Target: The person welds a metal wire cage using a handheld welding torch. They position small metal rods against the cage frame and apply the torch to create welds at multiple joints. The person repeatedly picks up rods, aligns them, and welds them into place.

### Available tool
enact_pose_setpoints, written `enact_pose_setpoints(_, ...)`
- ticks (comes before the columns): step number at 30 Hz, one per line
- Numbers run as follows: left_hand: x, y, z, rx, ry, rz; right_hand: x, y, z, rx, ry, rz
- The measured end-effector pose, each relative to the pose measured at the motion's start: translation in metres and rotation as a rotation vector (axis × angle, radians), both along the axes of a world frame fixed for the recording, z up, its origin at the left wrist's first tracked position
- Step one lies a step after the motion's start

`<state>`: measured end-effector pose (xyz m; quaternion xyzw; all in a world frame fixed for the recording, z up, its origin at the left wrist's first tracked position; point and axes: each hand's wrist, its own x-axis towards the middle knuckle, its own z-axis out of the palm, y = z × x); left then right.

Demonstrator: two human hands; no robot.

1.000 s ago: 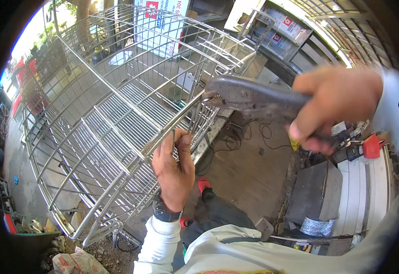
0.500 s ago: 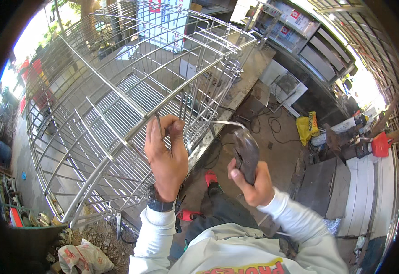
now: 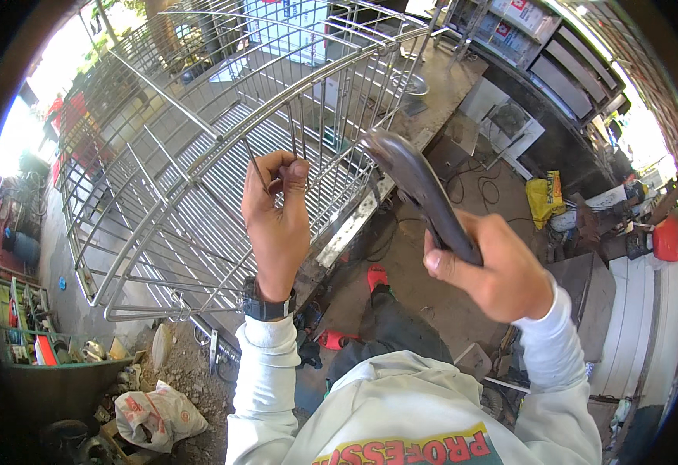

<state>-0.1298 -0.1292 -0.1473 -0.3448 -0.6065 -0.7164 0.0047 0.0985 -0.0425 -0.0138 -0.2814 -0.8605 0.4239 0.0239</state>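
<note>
A large cage of shiny metal rods [image 3: 199, 128] fills the left and middle. At its near side, my left hand [image 3: 277, 221] is closed, thumb and fingers pinching a thin metal rod [image 3: 256, 164]; whether this rod is fixed to the cage I cannot tell. My right hand [image 3: 502, 263] grips a dark pliers-like tool [image 3: 424, 186] by its long curved handle. The tool's shiny head points up and left, in front of the cage's right corner. What its jaws hold, if anything, does not show.
Beneath the cage's right side runs a worktop edge [image 3: 346, 240]. Cables [image 3: 490, 186] lie on the floor beyond, near a yellow bag [image 3: 544, 200]. A white sack [image 3: 159, 415] sits on rubble at lower left, by a bin of tools [image 3: 60, 364]. My red shoes stand below.
My right hand and the tool have moved up and to the right, nearer to me. The thin bright rod seen at the tool's head no longer shows. My left hand keeps its pinch.
</note>
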Motion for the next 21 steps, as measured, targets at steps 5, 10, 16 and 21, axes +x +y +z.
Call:
enact_pose_setpoints(5,0.005,-0.001,-0.008,0.044,-0.001,-0.068,0.030,-0.025,-0.087,-0.064,0.348,-0.075)
enact_pose_setpoints(10,0.004,-0.005,-0.009,0.048,0.015,-0.042,0.040,-0.033,-0.191,-0.167,0.525,-0.104)
enact_pose_setpoints(16,0.006,-0.003,-0.005,0.010,0.040,-0.041,0.014,-0.028,-0.284,-0.170,0.739,-0.080)
enact_pose_setpoints(21,0.007,-0.004,-0.004,-0.058,0.028,0.057,0.005,-0.012,-0.213,-0.031,0.692,-0.027)
